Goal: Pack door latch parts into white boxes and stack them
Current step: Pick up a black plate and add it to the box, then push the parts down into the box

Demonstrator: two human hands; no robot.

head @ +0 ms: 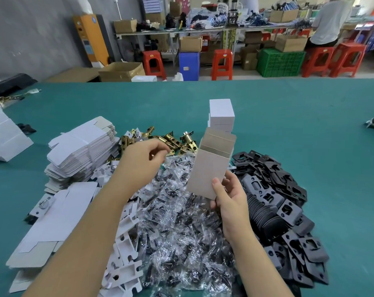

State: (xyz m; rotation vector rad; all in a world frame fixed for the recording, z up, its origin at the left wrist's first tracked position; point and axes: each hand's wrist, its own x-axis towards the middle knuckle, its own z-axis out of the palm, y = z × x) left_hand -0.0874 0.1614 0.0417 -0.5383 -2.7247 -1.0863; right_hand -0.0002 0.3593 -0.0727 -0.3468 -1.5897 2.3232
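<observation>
The right hand [228, 200] holds an open white box [209, 168] by its lower end, thumb on the front side, above the pile of small clear bags with screws [181, 221]. The left hand [143, 155] hovers over the brass latches [171, 140] with fingers curled; I cannot tell if it holds something. Closed white boxes [222, 113] stand stacked behind on the green table [310, 125]. Black strike plates [278, 200] lie on the right, flat box blanks [83, 151] on the left.

An open box [209, 168] stands tilted at frame centre, flaps up, its grey-brown inside showing. Behind it, closed white boxes [222, 113] form a stack. Brass latches [171, 139] lie heaped centre-left, screw bags [181, 221] below, black plates [284, 202] at right.
</observation>
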